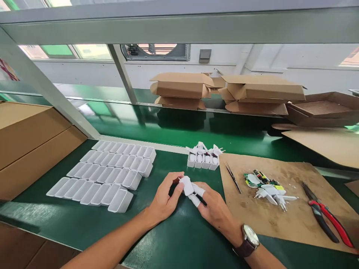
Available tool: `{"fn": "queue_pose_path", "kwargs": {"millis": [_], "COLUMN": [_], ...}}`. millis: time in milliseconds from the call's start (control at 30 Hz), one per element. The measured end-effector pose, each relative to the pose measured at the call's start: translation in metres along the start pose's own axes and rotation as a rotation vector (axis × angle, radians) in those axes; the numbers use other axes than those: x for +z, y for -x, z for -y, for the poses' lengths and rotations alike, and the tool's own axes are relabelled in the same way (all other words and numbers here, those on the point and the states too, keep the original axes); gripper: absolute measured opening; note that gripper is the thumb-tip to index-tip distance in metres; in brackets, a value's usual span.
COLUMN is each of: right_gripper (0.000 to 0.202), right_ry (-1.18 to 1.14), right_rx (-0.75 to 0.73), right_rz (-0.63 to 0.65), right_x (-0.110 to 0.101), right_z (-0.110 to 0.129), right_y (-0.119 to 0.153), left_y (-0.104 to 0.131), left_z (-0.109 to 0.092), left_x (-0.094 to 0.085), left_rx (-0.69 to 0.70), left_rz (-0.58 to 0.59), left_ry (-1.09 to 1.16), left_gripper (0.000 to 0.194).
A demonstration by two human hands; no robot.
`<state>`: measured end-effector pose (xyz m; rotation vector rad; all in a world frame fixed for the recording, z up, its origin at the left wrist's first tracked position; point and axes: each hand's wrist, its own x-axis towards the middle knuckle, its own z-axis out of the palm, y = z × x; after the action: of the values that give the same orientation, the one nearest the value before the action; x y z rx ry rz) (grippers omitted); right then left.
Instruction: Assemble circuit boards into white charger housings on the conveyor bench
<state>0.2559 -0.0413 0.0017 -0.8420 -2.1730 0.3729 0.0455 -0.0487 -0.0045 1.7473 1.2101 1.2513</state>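
A small white plastic plug part [186,184] is between my two hands, above the green bench. My left hand [167,194] is closed, its thumb and fingertips pinching the left side of the part. From the right, my right hand [214,205] grips it with fingers in white finger covers; the exact contact is partly hidden. Just beyond my hands, several narrow white cases [206,161] stand in a row, with white plug pieces and dark red bits on top. On the brown sheet to the right lies a pile of white plug parts [270,193] and green circuit boards [252,180].
Open white cases [112,168] stand in several rows at left. Tweezers [233,178] and red-black pliers [322,213] lie on the cardboard sheet [252,228]. A large carton [33,142] borders the left side. Brown boxes [182,86] sit on the ledge behind, beneath a metal frame [179,30].
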Motion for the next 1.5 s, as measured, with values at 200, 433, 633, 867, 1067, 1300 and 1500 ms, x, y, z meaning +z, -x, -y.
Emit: {"fn": "queue_pose_path", "kwargs": {"millis": [200,433,633,867,1067,1300,1500], "right_gripper": [0.031,0.029,0.028,0.036,0.037,0.029,0.032], "right_ry": [-0.022,0.049,0.153,0.087,0.074,-0.086,-0.875], "right_rx": [0.021,0.011,-0.033,-0.012,-0.001,0.093,0.642], "right_rz": [0.0,0.022,0.038,0.031,-0.014,-0.013,-0.096], "right_x": [0.005,0.003,0.005,0.009,0.006,0.011,0.014], "right_z": [-0.002,0.001,0.002,-0.003,-0.003,-0.004,-0.001], "right_y": [0.0,-0.001,-0.001,0.004,0.006,0.004,-0.003], "left_y": [-0.001,-0.002,-0.002,-0.003,-0.001,-0.002,0.001], "left_z": [-0.002,-0.002,-0.001,-0.001,0.005,0.015,0.01], "left_x": [-0.003,-0.002,-0.001,-0.001,0.001,0.003,0.006], "left_rx": [-0.106,-0.157,-0.145,-0.149,-0.051,-0.086,0.206], "left_rz": [-0.022,-0.02,-0.025,-0.028,-0.006,0.119,0.089], "left_ry": [0.055,0.14,0.15,0.184,0.269,0.157,-0.06], "left_gripper": [0.024,0.022,0.021,0.024,0.037,0.055,0.087]}}
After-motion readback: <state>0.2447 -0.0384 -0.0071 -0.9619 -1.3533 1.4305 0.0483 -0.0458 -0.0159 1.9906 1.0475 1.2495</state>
